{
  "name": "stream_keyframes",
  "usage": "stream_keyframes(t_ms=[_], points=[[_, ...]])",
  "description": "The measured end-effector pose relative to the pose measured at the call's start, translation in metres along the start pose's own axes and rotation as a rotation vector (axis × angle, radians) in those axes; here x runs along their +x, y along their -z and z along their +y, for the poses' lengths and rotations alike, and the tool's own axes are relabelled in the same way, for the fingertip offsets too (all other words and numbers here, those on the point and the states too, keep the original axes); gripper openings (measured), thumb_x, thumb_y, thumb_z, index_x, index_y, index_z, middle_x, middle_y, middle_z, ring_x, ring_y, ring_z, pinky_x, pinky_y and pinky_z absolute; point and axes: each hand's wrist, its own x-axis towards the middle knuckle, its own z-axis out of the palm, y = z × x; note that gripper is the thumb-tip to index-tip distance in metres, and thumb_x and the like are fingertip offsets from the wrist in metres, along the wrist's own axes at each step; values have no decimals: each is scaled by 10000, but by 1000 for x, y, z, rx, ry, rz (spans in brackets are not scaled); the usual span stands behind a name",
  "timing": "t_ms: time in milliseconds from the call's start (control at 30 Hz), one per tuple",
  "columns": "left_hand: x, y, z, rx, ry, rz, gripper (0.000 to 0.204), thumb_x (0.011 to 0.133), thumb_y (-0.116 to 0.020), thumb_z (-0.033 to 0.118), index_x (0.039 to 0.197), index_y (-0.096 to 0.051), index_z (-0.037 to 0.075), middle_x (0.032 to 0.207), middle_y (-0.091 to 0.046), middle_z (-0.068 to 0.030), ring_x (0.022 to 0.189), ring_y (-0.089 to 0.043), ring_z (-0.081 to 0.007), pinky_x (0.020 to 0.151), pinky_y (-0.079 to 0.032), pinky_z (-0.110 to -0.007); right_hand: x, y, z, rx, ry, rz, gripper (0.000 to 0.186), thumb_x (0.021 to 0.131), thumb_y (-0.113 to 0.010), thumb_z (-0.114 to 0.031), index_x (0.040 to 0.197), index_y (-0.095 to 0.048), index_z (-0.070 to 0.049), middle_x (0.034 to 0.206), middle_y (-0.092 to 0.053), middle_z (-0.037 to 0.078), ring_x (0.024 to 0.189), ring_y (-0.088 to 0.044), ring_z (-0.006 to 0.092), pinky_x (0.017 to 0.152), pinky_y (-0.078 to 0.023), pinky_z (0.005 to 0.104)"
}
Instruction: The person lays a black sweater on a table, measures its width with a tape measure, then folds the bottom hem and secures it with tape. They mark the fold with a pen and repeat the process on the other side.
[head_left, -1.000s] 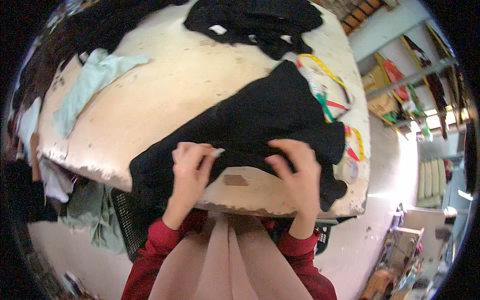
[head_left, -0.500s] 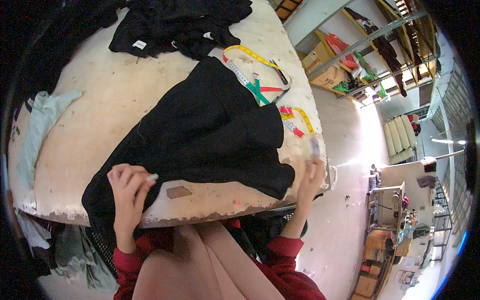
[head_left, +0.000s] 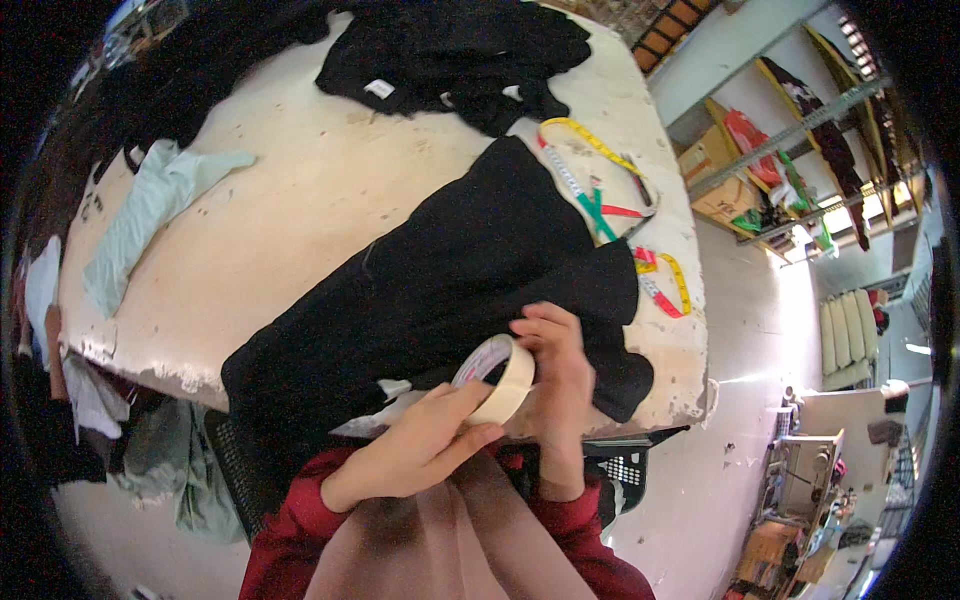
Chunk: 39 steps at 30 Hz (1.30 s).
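My left hand [head_left: 430,440] grips a cream roll of tape [head_left: 510,390] above the front edge of the worktable [head_left: 260,230]. My right hand [head_left: 555,370], fingers bent, is closed at the roll’s right side; its thumb is mostly hidden. Beneath both hands lies black fabric [head_left: 450,250], spread diagonally. A small white scrap [head_left: 394,387] rests at that fabric’s lower edge, beside my left hand. Coloured measuring tapes [head_left: 600,215] lie looped along the fabric’s right side.
More black garments [head_left: 450,55] cover the back of the table, and a pale mint cloth [head_left: 150,225] lies at left. A black plastic crate [head_left: 625,465] sits under the front edge. Shelving [head_left: 770,150] with bags and boxes stands beyond the table’s right side.
My right hand went out to the right for the tape roll and has brought it inward. My left hand left the fabric and small white piece and now holds the roll.
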Motion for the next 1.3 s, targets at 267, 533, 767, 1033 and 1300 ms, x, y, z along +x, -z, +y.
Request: stream_keyframes(t_ms=[267, 533, 767, 1033, 1300], points=[[15, -35, -28, 245, -335, 222, 349, 900, -580, 136, 1228, -514, 34, 946, -580, -146, 894, -562, -347, 875, -412, -422, -23, 10, -30, -326, 249, 229, 129, 740, -745, -37, 825, -648, -37, 896, -663, 108, 906, -629, 285, 830, -496, 383], [12, 0, -10, 704, -447, 318, 395, 791, -660, 176, 1177, -592, 128, 825, -631, 36, 688, -599, -136, 650, -404, -281, -67, 18, -42, -175, 512, -106, 162, 746, -789, -86, 829, -650, -78, 888, -598, 64, 856, -635, 244, 744, -529, 391], [-7, -48, -13, 726, -733, 432, 92, 731, -623, 174, 757, -538, 195, 645, -439, 49, 561, -502, -83, 516, -338, -248, -41, 33, -42, 227, 170, 81, 197, 796, -766, -135, 828, -587, -59, 839, -569, 65, 778, -591, 215, 723, -497, 343], [-22, -34, -8, 449, -826, 48, 139, 796, -569, 190, 935, -567, 195, 678, -479, 30, 596, -543, -124, 576, -386, -287, -20, 72, -1, 301, 233, 516, 544, 917, -585, -368, 1304, -388, -40, 1338, -441, 151, 1182, -484, 290, 1067, -327, 468], [5, 50, 1, 788, -256, 336, 562, 859, -639, 336, 1313, -514, 29, 1235, -563, -182, 1126, -518, -373, 975, -402, -442, -32, 133, 24, -749, 198, 702, 588, 896, -642, -151, 1377, -354, 28, 1049, -597, 117, 661, -487, 123, 621, -409, 242]])
